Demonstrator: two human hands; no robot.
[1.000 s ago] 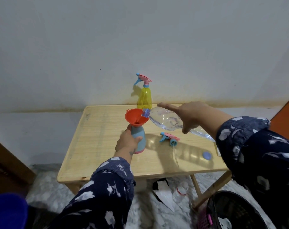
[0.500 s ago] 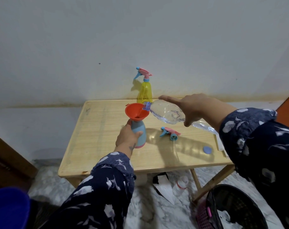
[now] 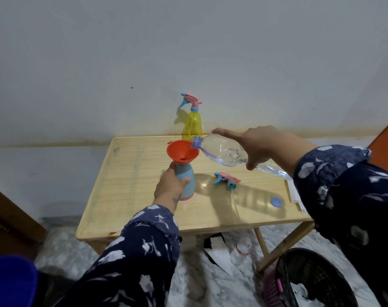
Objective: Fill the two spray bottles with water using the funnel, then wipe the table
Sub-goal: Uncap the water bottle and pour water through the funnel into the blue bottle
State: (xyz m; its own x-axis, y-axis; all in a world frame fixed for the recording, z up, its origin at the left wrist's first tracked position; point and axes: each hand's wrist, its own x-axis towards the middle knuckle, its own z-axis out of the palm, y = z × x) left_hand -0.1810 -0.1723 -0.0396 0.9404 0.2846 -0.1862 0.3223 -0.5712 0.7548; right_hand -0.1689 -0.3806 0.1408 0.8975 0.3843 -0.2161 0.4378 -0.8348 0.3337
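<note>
Water bottle in your right hand lies tipped nearly flat, its blue-ringed mouth resting at the rim of the orange funnel. Your right fingers curl over the clear plastic from above, with the index finger stretched straight along the top toward the neck and the thumb tucked under the belly. The funnel sits upright in the neck of the blue spray bottle, which stands on the wooden table left of centre. Your left hand grips that blue bottle round its body, thumb on the right side and the other fingers wrapped behind, just under the funnel.

The yellow spray bottle stands upright at the back edge of the table, close to the wall, with its pink and blue trigger head fitted. A loose spray head, pink and blue as well, lies on its side on the table just right of the blue bottle, its thin tube trailing toward you. A round blue cap lies flat farther right, near a pale folded cloth at the table's right edge. On the marble floor below, a small clear bottle lies near a table leg, and a dark basket sits at lower right.
</note>
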